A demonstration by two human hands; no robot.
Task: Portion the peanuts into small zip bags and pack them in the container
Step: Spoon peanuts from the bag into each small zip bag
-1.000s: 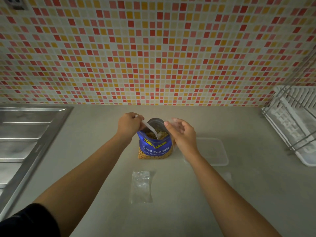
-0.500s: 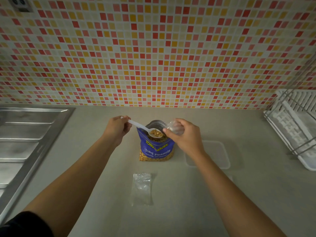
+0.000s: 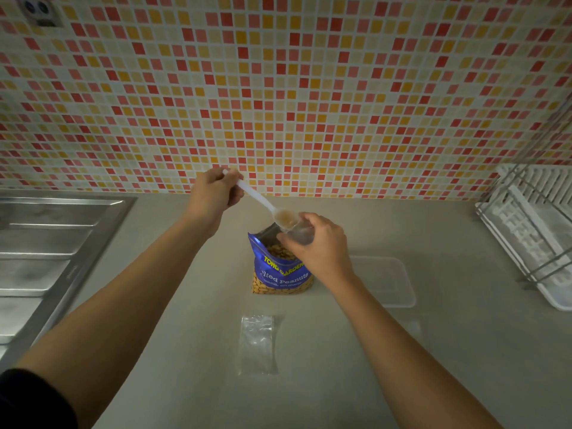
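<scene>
You are dealing with two small zip bags: the held zip bag (image 3: 301, 232) is sitting in your right hand (image 3: 315, 246), and the flat zip bag (image 3: 257, 343) is lying toward the counter's (image 3: 185, 305) front edge. You are gripping one white spoon (image 3: 260, 198) in your left hand (image 3: 213, 190). One blue peanut bag (image 3: 281, 274) is standing mid-counter, one clear container (image 3: 387, 283) is lying toward the right edge, and one dish rack (image 3: 532, 224) and one sink (image 3: 46, 243) are flanking the counter's ends.
</scene>
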